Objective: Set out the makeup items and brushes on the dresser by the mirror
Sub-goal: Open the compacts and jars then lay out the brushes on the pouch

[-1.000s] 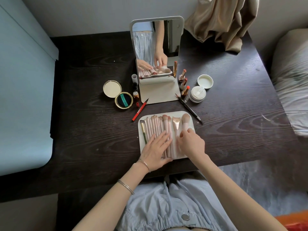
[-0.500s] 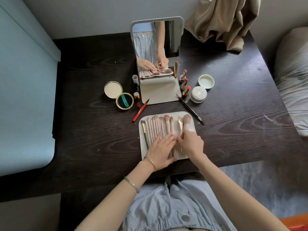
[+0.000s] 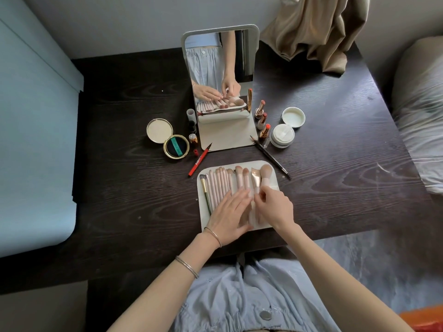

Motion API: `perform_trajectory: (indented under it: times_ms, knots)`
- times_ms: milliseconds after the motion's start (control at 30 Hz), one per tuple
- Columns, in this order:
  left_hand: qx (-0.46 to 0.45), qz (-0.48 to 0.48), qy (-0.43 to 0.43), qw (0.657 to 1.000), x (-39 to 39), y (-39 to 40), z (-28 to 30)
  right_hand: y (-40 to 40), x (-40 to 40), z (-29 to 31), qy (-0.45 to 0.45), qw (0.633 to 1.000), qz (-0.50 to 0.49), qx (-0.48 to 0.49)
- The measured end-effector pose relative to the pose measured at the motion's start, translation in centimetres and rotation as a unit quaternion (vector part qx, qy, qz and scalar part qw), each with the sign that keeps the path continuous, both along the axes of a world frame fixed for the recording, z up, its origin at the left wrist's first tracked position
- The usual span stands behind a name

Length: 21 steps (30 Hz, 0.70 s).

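Note:
A white mat (image 3: pixel 202 221) lies near the dresser's front edge with several pink makeup brushes (image 3: pixel 221 182) in a row on it. My left hand (image 3: pixel 227 215) lies flat on the brush handles with straight fingers. My right hand (image 3: pixel 275 207) has curled fingers pinching the handle of a flat gold-ferruled brush (image 3: pixel 256 179) at the row's right side. Behind stands the mirror (image 3: pixel 220 75), reflecting both hands. An open gold compact (image 3: pixel 167 138), a red liner pencil (image 3: pixel 199 160), three lipsticks (image 3: pixel 261 118), a dark brow pencil (image 3: pixel 271 157) and an open powder jar (image 3: pixel 282 137) lie around the mirror.
The dark wooden dresser (image 3: pixel 119 188) meets a pale blue panel (image 3: pixel 31 140) on the left. A beige curtain (image 3: pixel 314 29) hangs onto its back right corner. Bedding (image 3: pixel 422 121) lies to the right. Small bottles (image 3: pixel 191 125) stand left of the mirror. The jar lid (image 3: pixel 293 116) sits behind the jar.
My left hand has slid right across the brush handles. My right hand has closed its fingers on the flat brush handle, and the brushes at the right have shifted slightly.

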<state>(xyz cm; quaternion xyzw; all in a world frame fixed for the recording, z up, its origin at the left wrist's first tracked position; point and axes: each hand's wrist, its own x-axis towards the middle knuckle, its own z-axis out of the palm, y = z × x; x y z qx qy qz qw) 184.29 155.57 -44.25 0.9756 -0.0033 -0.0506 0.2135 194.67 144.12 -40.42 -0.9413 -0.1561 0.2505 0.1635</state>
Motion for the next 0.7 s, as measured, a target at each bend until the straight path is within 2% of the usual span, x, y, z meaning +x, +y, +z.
perform_trajectory:
  times_ms: [233, 433, 633, 700]
  knots:
    - [0.024, 0.036, 0.063, 0.997, -0.9, 0.5, -0.5, -0.3, -0.2, -0.4, 0.021, 1.000, 0.007, 0.021]
    - [0.022, 0.031, 0.052, 0.998, -0.4, 0.4, 0.1, -0.7, 0.0, -0.6, 0.031, 0.999, 0.035, 0.023]
    - [0.063, 0.110, 0.071, 0.989, -0.9, 0.6, 0.5, -1.0, 0.0, -0.5, 0.034, 0.998, 0.041, 0.035]
    - [0.070, 0.107, 0.081, 0.989, -1.2, 0.6, 0.2, -0.9, -0.1, -0.6, 0.036, 0.998, 0.044, 0.037]
